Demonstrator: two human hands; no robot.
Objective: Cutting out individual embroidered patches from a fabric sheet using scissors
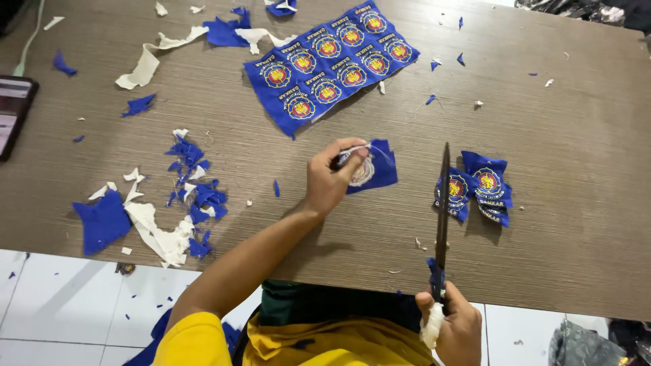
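Observation:
My left hand (330, 177) pinches a blue fabric patch piece (373, 169), held over the wooden table (556, 129) with its pale back side toward me. My right hand (453, 325) grips the handle of long black scissors (443, 210), blades together and pointing away from me, to the right of the patch. A small pile of cut round-emblem patches (478, 190) lies just right of the scissor blades. A blue fabric sheet with several embroidered emblems (330, 61) lies flat farther back.
Blue and white fabric scraps (180, 203) litter the table's left side, with more trimmings (146, 64) at the back left. A phone (12, 112) rests at the left edge. White tiled floor (61, 305) with scraps shows below the table edge.

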